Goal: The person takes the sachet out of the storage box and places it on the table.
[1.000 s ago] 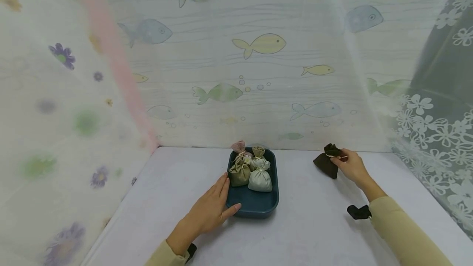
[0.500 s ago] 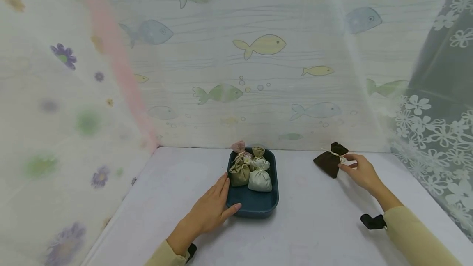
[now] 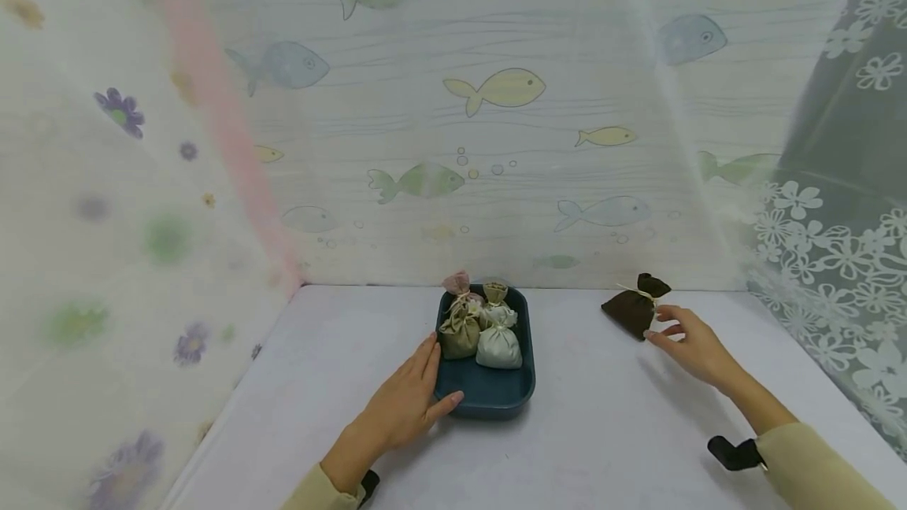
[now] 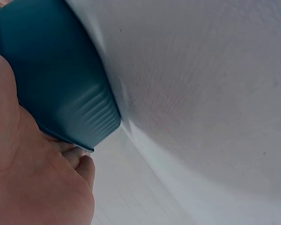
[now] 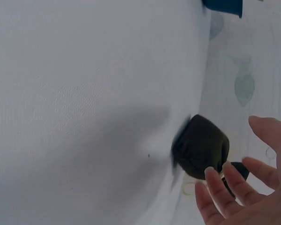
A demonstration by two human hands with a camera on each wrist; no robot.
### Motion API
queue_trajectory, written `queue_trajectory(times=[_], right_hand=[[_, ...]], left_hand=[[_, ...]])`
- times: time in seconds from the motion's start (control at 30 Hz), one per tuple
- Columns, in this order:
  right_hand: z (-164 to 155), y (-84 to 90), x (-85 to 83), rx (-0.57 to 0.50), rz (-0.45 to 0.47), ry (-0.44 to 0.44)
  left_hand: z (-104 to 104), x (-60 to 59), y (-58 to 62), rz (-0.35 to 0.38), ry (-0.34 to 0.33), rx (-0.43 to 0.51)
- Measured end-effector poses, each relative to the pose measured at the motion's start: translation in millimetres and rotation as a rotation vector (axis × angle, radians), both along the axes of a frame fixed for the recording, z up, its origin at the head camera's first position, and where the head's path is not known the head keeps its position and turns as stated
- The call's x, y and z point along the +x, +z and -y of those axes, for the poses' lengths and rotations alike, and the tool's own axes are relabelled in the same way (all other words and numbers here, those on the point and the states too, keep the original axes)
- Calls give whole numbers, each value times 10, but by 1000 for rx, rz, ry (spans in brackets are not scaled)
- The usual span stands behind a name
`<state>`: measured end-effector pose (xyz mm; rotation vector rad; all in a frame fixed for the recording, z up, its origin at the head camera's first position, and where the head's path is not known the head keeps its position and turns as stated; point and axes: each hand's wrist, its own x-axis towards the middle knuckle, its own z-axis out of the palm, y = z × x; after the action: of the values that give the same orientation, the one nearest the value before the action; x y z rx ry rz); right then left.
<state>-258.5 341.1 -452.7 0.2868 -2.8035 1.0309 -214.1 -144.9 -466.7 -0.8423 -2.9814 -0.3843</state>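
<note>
A dark brown drawstring pouch (image 3: 627,313) rests on the white table at the back right, its gathered neck tied with a pale cord. My right hand (image 3: 694,346) is just to the right of it, fingers loosely bent and parted, with nothing between thumb and fingers. In the right wrist view the thumb stands well apart from the pouch (image 5: 201,147). My left hand (image 3: 398,406) lies with straight fingers along the left side of a dark blue tray (image 3: 489,392), thumb over its near left corner. The left wrist view shows the palm beside the tray's outer wall (image 4: 61,70).
Inside the tray, toward its far half, sit several tied pouches: an olive one (image 3: 460,338), a pale silvery one (image 3: 500,349) and a pink-topped one (image 3: 457,283) among them. A fish-print curtain (image 3: 496,179) hangs right behind the table's back edge.
My right hand has let go of the brown pouch's neck and drawn back toward the right and nearer. The pouch stays on the table, its neck now upright. My left hand and the tray keep their place.
</note>
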Motion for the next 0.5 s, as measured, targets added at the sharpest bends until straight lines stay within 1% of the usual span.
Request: queue_trajectory(times=[0.2, 0.3, 0.5], right_hand=[[252, 76, 75, 1, -83, 80], [379, 113, 108, -6, -113, 119], [600, 142, 119, 9, -153, 184]], left_hand=[[-3, 14, 27, 3, 1, -8], [-3, 11, 12, 9, 4, -13], [5, 9, -16, 22, 19, -15]])
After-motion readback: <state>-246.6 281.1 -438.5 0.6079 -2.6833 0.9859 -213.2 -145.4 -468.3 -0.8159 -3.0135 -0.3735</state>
